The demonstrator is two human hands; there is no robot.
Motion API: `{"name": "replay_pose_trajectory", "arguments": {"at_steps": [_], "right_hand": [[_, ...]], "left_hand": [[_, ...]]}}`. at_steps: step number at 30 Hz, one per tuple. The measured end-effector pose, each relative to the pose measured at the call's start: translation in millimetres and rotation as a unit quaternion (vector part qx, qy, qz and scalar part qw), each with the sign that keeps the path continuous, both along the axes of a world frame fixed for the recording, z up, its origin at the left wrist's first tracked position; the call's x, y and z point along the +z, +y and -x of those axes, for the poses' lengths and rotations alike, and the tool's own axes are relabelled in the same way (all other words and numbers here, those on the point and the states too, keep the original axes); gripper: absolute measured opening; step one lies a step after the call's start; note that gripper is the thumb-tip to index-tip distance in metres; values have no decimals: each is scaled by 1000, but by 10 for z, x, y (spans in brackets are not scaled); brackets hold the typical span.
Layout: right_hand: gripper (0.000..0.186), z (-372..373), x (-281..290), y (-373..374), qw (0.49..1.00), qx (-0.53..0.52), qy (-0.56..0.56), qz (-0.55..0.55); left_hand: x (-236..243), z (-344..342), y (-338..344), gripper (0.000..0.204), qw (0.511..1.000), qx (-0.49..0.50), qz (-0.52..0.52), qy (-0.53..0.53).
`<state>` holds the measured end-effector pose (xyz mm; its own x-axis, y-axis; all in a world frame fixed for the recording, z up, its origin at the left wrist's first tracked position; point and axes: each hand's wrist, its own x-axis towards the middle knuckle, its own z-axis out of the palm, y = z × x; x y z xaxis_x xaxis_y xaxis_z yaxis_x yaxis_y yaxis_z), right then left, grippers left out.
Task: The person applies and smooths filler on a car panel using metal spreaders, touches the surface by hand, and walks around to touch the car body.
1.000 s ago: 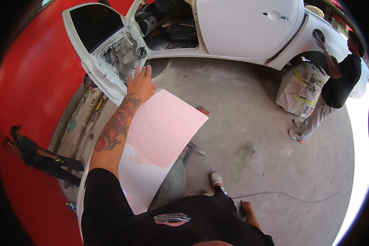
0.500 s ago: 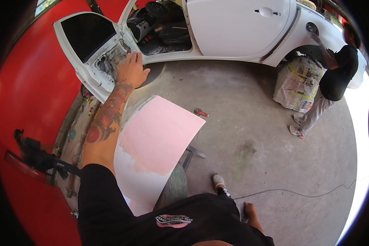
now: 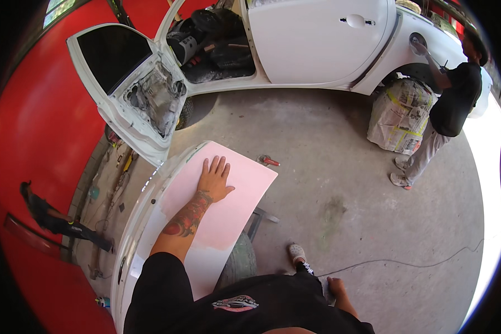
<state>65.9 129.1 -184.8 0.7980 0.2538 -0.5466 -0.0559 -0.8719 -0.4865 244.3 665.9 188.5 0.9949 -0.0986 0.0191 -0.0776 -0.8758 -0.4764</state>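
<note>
Pink coat (image 3: 249, 179) spread over only part of a car body panel (image 3: 232, 220)

The panel is placed directly in front of the wearer, on the near side of the white car (image 3: 317, 50), with a dull green tyre (image 3: 239, 263) partly hidden under its right edge. Its far portion is covered by the pink coat; a white section (image 3: 207, 269) at the near end is left uncovered, and the border between them is ragged. The coating is judged to be partial; whether more is needed cannot be told.

The left hand (image 3: 213, 179) is laid flat on the pink, its grip spread apart and clamped on nothing. The right hand (image 3: 336, 286) is held low, near the lower edge; the state of its grip cannot be told.

Beyond the panel, a red-handled tool (image 3: 270, 161) is seen on the concrete floor (image 3: 306, 195). Farther out, an opened car door (image 3: 145, 100) is seen with its inner metal exposed. At the far right, a hand is held by a co-worker (image 3: 456, 100) at the car's round recess (image 3: 416, 40), near a paper-wrapped bundle (image 3: 401, 119).
</note>
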Motion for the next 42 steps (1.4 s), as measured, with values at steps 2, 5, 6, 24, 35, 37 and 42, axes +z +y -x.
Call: {"name": "replay_pose_trajectory", "arguments": {"at_steps": [2, 5, 6, 24, 35, 37, 42], "right_hand": [[37, -4, -124, -9, 1000, 26, -10, 11], [36, -1, -5, -36, 995, 93, -20, 38], [35, 9, -8, -76, 995, 91, -43, 22], [48, -306, -140, 61, 999, 8, 36, -10], [40, -188, 1, -34, 996, 48, 61, 45], [35, -181, -1, -68, 986, 149, 19, 66], [35, -196, -1, -78, 985, 164, 9, 49]], "left_hand": [[-89, 179, 28, 77, 1000, -6, 0, -7], [-151, 331, 16, 79, 1000, -19, 3, -14], [-148, 366, -21, 79, 1000, -18, 8, -9], [-205, 1389, -371, 79, 998, 6, 8, 55], [-165, 2115, -548, 82, 994, 14, 50, 92], [-187, 2210, -590, 84, 992, 34, 52, 108], [-202, 1868, -503, 85, 996, 17, 38, 81]]}}
